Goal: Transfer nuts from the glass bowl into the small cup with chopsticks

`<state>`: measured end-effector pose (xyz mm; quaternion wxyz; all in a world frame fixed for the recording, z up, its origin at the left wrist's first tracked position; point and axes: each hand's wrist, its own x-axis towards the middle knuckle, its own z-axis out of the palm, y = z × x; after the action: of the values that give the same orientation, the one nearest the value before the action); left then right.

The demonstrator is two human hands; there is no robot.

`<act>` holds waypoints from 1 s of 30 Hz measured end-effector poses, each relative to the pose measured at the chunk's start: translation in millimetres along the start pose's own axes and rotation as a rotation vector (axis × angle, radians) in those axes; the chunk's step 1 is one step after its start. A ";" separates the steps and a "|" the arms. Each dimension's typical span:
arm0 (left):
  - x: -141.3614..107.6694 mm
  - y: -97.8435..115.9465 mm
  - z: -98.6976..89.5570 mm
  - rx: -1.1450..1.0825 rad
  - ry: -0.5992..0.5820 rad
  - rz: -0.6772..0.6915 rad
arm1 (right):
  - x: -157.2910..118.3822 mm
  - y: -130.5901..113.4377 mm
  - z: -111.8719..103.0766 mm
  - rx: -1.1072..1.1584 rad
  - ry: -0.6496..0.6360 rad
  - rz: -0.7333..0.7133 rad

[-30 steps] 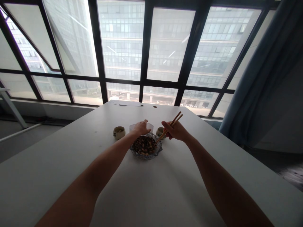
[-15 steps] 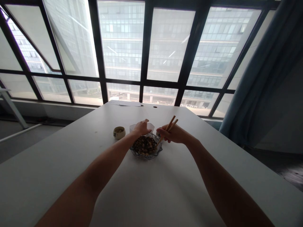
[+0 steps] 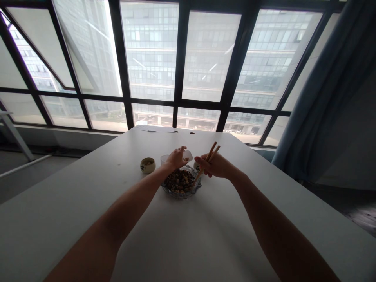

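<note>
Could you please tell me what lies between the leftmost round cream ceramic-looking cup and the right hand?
In the head view: the left hand, translucent plastic showing either side of it, and, nearer the camera, a clear wavy-rimmed glassy bowl.

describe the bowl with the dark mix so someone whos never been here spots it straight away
On the white table below the large windows, look just nearer than the left hand. There, wooden chopsticks reach into a clear, wavy-rimmed bowl full of dark and tan bits. It is see-through and wider than the small cream pot on its left.
</note>
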<state>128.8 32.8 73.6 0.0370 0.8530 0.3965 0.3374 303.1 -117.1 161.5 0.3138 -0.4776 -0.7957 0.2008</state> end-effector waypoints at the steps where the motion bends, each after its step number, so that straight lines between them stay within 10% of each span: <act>1: -0.1 -1.4 0.9 -0.010 0.009 0.016 | 0.7 2.3 -1.6 0.032 0.044 0.004; 7: 1.0 -12.1 5.9 -0.077 0.033 0.084 | 8.2 19.6 -12.2 0.277 0.683 0.063; 10: 1.2 -15.3 6.9 -0.089 0.045 0.106 | 12.3 29.5 -6.3 0.312 0.786 0.061; 18: -1.3 -13.8 3.9 -0.109 0.009 0.147 | 21.6 67.4 29.0 0.133 0.586 -0.044; 23: -0.6 -13.6 3.2 -0.037 -0.071 0.052 | 17.3 54.0 18.6 0.281 0.674 -0.036; 30: -6.9 -12.8 -14.9 0.053 -0.176 -0.018 | 16.7 46.3 28.0 0.256 0.378 0.023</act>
<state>108.4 33.6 77.0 0.0523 0.8765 0.4080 0.2503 307.2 -81.4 117.7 0.5130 -0.4718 -0.6854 0.2108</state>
